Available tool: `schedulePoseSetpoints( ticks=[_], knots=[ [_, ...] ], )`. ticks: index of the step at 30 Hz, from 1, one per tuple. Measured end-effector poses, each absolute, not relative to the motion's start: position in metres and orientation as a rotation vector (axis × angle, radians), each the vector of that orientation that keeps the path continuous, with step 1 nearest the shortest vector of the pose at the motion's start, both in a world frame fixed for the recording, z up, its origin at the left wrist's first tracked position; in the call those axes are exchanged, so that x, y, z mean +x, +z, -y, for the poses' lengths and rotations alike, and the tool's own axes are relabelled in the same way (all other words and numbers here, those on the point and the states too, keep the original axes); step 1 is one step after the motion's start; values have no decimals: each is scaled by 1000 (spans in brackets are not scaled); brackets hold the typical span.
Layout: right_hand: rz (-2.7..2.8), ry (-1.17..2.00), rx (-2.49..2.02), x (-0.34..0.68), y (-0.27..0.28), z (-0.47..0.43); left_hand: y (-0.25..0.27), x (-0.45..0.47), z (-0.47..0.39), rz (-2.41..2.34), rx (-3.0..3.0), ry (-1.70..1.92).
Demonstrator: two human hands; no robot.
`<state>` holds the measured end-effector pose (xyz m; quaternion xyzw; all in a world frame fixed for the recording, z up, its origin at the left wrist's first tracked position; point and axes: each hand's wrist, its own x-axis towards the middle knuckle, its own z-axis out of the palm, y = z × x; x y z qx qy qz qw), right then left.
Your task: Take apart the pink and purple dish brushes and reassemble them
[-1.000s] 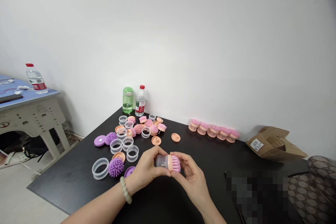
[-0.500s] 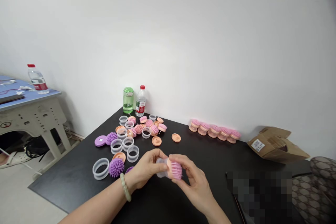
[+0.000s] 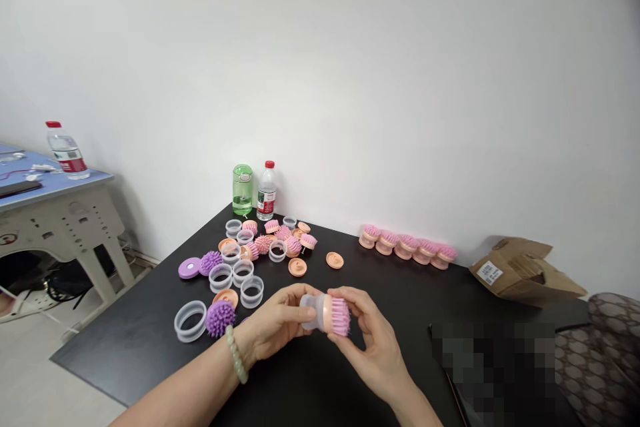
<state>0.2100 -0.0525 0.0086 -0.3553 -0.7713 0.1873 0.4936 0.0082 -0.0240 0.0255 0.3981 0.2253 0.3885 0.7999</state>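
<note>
Left hand pinching clear ring, right hand gripping pink brush, toward desk's front edge; imo keep both square.

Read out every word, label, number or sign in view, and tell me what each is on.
Nothing can be read for certain.
Bottle beside the green container: print too small.
Other bottle on the blue desk: print too small.
White sticker on the brown cardboard: too blurred.
Round mark on the desk's side: too small.
</note>
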Motion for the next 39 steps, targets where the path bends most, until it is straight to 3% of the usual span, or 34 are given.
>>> schedulePoseSetpoints(
  ticks=[33, 36, 39],
  knots=[
    [1978, 199, -871, 214, 15, 54, 24, 12, 27, -548, 1057, 884],
    [1873, 322, -971, 213, 7, 53, 26, 12, 29, -569, 1200, 873],
    [1685, 709, -1072, 206, 2, 51, 23, 13, 29, -618, 1472, 972]
  ],
)
